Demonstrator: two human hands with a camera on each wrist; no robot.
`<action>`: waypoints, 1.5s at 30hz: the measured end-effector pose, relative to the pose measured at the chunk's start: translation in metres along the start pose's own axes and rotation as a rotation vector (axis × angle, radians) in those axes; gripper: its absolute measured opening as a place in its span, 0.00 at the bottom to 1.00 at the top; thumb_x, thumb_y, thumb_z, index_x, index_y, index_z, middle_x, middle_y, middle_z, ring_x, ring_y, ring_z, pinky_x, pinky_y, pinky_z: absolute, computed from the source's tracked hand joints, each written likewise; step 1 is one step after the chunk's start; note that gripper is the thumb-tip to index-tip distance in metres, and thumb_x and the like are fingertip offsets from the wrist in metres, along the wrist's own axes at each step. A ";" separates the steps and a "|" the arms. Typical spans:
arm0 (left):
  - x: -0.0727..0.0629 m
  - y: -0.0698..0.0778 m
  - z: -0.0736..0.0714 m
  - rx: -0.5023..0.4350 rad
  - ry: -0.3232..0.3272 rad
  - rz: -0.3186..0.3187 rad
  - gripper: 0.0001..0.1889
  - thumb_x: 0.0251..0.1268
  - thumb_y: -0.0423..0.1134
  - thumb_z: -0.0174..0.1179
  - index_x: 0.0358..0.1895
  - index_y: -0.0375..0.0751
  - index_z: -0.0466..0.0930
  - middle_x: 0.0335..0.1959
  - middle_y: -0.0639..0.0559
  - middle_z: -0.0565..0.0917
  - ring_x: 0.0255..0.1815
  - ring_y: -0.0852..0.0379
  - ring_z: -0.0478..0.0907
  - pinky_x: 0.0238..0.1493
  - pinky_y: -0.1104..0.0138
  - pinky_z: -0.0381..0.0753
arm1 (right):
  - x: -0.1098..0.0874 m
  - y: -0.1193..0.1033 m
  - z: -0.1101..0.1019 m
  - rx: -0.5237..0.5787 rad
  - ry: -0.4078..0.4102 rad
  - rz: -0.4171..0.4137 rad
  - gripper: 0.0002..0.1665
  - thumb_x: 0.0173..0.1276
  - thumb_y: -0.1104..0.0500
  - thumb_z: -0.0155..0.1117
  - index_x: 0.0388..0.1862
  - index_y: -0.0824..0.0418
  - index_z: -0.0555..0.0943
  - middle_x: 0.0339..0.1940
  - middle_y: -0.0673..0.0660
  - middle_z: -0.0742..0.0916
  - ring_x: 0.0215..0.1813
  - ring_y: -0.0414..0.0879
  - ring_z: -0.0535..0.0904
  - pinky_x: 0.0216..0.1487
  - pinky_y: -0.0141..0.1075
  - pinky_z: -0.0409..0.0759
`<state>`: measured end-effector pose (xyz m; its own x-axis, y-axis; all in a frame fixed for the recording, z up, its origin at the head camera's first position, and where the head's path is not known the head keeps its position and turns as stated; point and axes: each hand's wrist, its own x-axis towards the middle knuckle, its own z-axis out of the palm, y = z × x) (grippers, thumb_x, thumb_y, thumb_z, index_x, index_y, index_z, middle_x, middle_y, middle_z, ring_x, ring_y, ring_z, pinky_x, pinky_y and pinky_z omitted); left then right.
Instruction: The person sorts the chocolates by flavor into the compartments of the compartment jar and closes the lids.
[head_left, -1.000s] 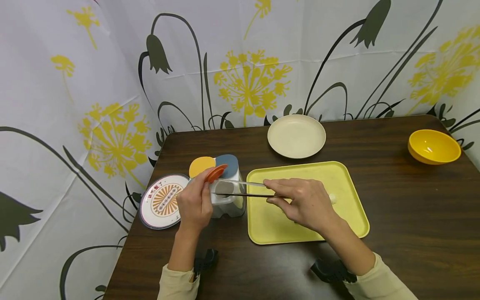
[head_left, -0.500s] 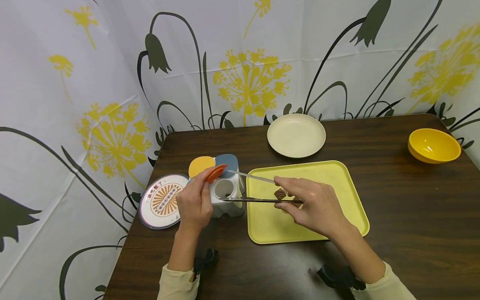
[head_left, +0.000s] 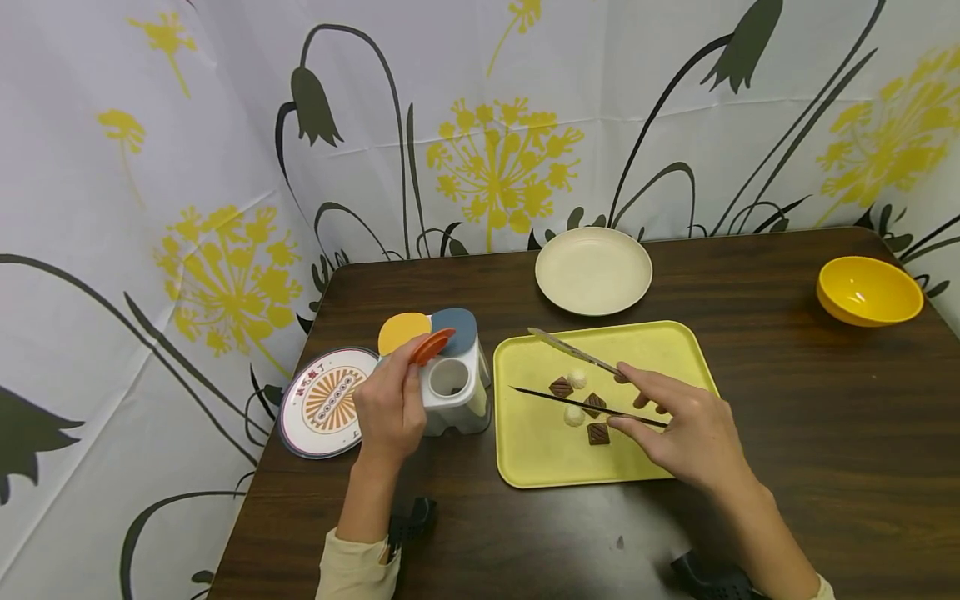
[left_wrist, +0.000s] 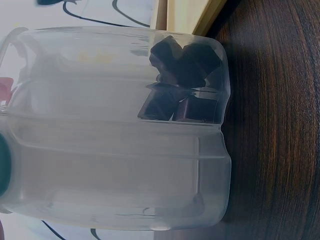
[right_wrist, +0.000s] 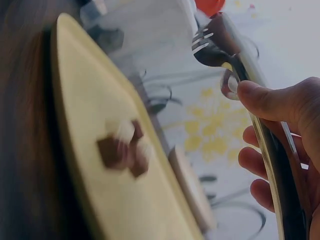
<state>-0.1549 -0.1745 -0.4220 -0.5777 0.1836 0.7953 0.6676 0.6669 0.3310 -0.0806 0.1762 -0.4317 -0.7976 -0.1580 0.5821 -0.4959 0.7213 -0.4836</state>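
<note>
My left hand (head_left: 390, 404) holds the raised orange lid (head_left: 432, 345) of a white multi-compartment container (head_left: 456, 412), leaving a round opening beneath it. In the left wrist view, dark chunky pieces (left_wrist: 185, 65) lie at the bottom behind the container's clear wall (left_wrist: 100, 165). My right hand (head_left: 686, 425) grips metal tongs (head_left: 573, 352) with thumb and fingers, their arms spread and nothing between the tips. One tip is fork-shaped in the right wrist view. Below the tongs, ridged brown chocolates (head_left: 598, 433) and round white sweets (head_left: 574, 415) lie on a yellow tray (head_left: 517, 467).
Yellow (head_left: 403, 329) and blue (head_left: 454, 323) lids cover other compartments. A patterned plate (head_left: 300, 417) lies left of the container. A cream plate (head_left: 594, 271) sits behind the tray, and a yellow bowl (head_left: 868, 292) stands at the back right. A floral curtain (head_left: 525, 83) hangs behind the table.
My right hand and the tongs have moved right, from over the container opening to above the tray, and the tongs' arms have spread wider. My left hand stays on the lid.
</note>
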 end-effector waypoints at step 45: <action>0.000 -0.001 0.000 0.001 0.005 0.003 0.19 0.66 0.35 0.47 0.56 0.38 0.81 0.44 0.45 0.87 0.39 0.48 0.86 0.35 0.52 0.84 | -0.090 0.077 -0.068 -0.322 0.090 1.128 0.46 0.56 0.33 0.68 0.71 0.50 0.70 0.44 0.67 0.87 0.50 0.76 0.75 0.28 0.58 0.73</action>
<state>-0.1554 -0.1747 -0.4224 -0.5733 0.1817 0.7989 0.6688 0.6670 0.3282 -0.0238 0.2920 -0.4764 -0.6960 0.7178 -0.0199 0.5954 0.5613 -0.5748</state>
